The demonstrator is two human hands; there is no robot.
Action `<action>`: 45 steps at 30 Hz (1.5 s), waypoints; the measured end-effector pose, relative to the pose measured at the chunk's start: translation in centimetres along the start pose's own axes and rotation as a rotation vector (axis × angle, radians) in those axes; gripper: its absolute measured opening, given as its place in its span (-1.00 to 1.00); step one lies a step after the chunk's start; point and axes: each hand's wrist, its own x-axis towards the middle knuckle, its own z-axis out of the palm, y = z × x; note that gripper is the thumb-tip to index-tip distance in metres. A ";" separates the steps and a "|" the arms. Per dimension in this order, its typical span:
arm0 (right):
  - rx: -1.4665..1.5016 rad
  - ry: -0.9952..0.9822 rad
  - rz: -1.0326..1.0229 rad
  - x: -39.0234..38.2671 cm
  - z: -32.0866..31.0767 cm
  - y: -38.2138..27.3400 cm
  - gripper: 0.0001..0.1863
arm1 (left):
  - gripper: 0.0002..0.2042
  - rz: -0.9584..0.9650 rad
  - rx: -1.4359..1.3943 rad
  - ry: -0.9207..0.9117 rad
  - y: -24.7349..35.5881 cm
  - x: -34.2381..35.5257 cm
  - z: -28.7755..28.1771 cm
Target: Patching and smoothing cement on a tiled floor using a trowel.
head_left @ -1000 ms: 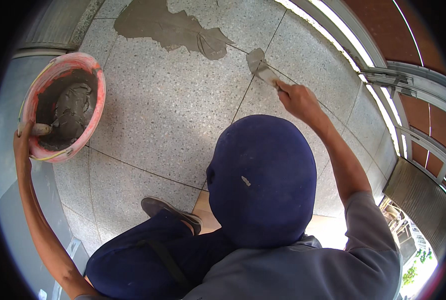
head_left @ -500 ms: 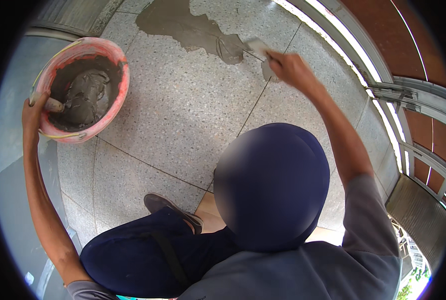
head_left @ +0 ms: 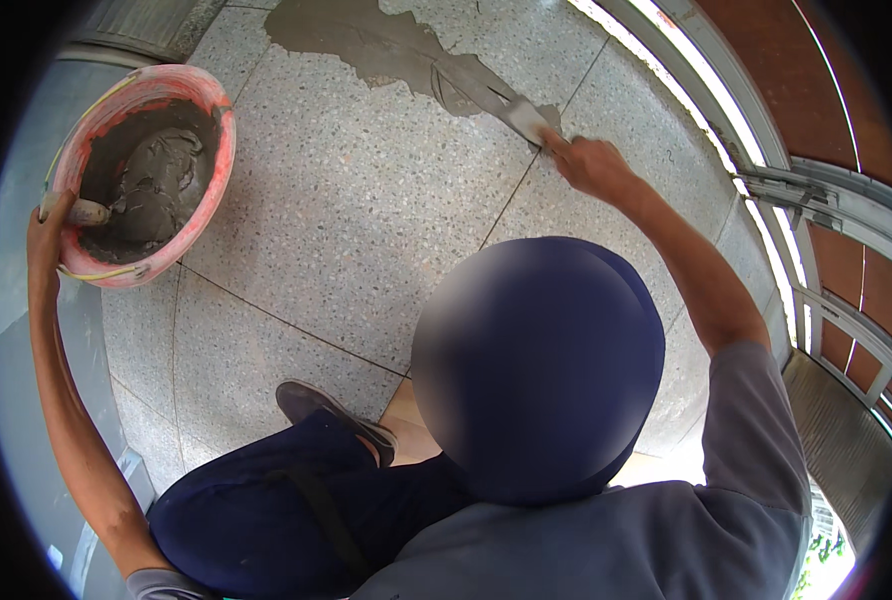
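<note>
Right hand (head_left: 594, 168) wraps round the scraper (head_left: 528, 118), its blade at the grey paste (head_left: 366, 45) on the speckled floor (head_left: 336, 180); left hand (head_left: 50, 225) clasps the bucket (head_left: 224, 155). Uneven blade pressure could, I'd say, leave ridges there.

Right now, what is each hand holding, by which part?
Right hand: flat metal scraper, by its handle. Left hand: round reddish plastic bucket, by its rim.

Left hand (head_left: 48, 222) grips bucket (head_left: 226, 150); right hand (head_left: 596, 168) holds scraper (head_left: 526, 119).
</note>
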 end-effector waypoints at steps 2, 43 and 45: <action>0.008 -0.050 0.036 -1.6 -2.0 0.0 -0.52 | -0.33 -0.029 -0.045 -0.093 -0.3 -0.3 -0.5; -0.210 0.083 -0.589 13.1 -6.7 -0.6 -0.55 | -0.24 0.023 0.146 0.082 4.5 -3.4 2.0; -0.200 -0.062 -0.409 11.2 -6.7 1.5 -0.54 | -0.23 0.029 0.133 0.078 4.8 -3.8 1.7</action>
